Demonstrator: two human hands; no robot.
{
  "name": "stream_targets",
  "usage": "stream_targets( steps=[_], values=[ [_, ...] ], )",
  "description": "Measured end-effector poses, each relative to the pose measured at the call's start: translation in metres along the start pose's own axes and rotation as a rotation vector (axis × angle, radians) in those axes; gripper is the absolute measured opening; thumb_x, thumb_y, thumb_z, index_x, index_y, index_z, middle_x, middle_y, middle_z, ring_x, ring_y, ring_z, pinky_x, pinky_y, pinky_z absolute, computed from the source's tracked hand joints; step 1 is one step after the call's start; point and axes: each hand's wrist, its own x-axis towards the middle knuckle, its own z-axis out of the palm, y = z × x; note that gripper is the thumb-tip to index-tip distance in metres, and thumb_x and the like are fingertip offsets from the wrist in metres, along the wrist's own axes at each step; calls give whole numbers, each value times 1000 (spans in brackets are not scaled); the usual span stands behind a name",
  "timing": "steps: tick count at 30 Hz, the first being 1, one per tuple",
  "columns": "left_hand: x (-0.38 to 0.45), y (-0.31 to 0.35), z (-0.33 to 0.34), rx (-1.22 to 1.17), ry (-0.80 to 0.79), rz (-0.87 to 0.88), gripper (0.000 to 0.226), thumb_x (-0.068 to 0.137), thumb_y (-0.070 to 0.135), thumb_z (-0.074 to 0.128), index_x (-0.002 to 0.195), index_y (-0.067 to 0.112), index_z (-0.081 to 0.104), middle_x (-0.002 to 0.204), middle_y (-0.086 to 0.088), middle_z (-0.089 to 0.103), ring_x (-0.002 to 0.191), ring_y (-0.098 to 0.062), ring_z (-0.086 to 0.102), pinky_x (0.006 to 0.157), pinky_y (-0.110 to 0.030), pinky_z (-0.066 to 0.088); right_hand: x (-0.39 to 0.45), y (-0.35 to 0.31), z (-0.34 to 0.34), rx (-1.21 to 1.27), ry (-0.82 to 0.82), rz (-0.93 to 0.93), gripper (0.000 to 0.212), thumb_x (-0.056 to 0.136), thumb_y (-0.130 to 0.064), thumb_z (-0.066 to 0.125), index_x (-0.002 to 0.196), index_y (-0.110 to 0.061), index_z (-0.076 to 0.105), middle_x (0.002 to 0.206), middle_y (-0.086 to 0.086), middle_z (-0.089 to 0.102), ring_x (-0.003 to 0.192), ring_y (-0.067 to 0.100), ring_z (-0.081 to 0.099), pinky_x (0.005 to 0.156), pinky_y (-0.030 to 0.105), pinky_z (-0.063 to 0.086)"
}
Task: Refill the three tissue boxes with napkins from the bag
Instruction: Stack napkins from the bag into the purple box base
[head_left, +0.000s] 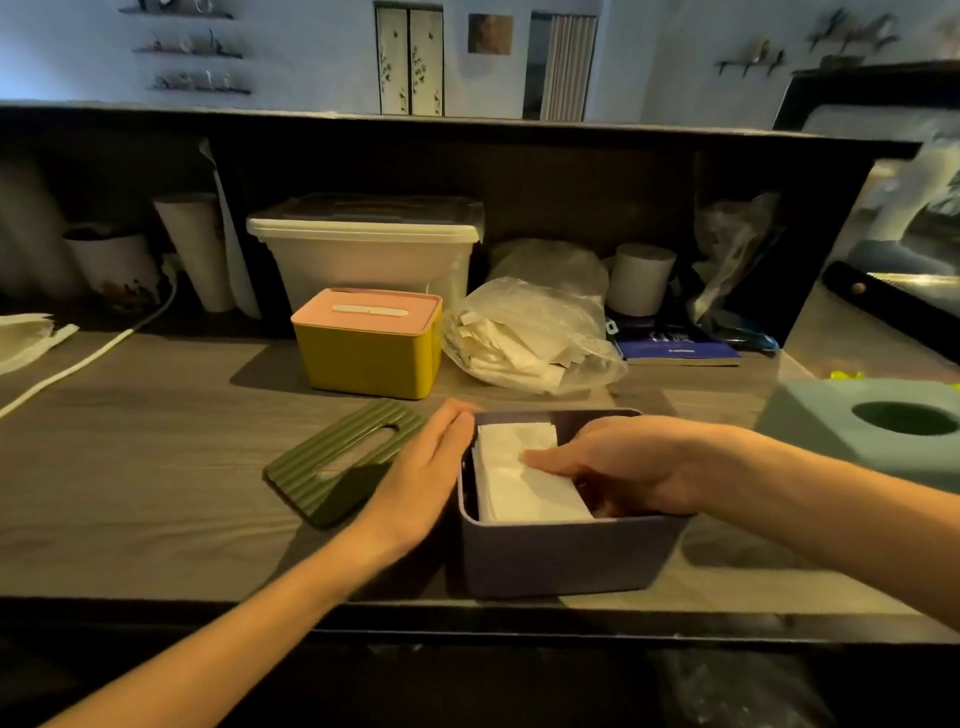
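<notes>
Napkins (519, 475) stacked white inside open purple box (561, 551), near edge of counter (156, 499), centre. Pressed down by right hand (623, 470), fingers reaching into box, flat on the stack. Steadied at left wall by left hand (423, 467), fingers straight against the outside. Green ribbed lid (332, 457) flat just left of box, partly under left hand. Farther back, yellow box (366, 353) with pink lid, closed; just right of it, clear bag (530, 338) of napkins. Teal box (872, 426) at right edge, round hole on top. White bin (363, 249) behind yellow box.
</notes>
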Motion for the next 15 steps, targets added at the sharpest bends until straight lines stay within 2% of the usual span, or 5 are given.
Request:
stream_targets(
  steps=[3, 6, 8, 12, 15],
  values=[
    [0, -3, 7, -22, -15, 68, 33, 109, 34, 34, 114, 15, 61, 107, -3, 69, 107, -19, 63, 95, -37, 46, 14, 3, 4, -133, 68, 26, 39, 93, -38, 72, 120, -10, 67, 105, 9, 75, 93, 22, 72, 72, 32, 58],
    [1, -3, 9, -25, -26, 106, 35, 105, 36, 33, 110, 15, 60, 101, -2, 68, 102, -20, 64, 92, -35, 46, 21, 4, 3, -349, 89, -14, 41, 94, -46, 70, 118, -13, 70, 109, 6, 75, 102, 21, 70, 94, 38, 57],
    [2, -3, 8, -25, -37, 117, 32, 108, 33, 33, 109, 14, 60, 99, 0, 68, 101, -18, 64, 90, -32, 46, 19, 3, 0, -531, 114, -89, 46, 93, -56, 64, 112, -15, 73, 103, 2, 75, 96, 19, 71, 89, 36, 58],
    [0, -1, 8, -10, -61, 128, 31, 111, 22, 31, 111, 13, 60, 100, 1, 68, 101, -15, 63, 88, -24, 46, 11, 2, -6, -857, 130, -190, 49, 98, -60, 54, 113, -18, 74, 101, -2, 76, 96, 17, 72, 97, 40, 57],
    [2, -4, 9, -30, -63, 155, 35, 109, 31, 30, 111, 11, 59, 100, -2, 67, 100, -17, 63, 87, -24, 46, 6, 2, -13, -678, 13, -199, 38, 104, -42, 54, 117, -12, 73, 103, 0, 78, 97, 15, 75, 100, 38, 56]
  ],
)
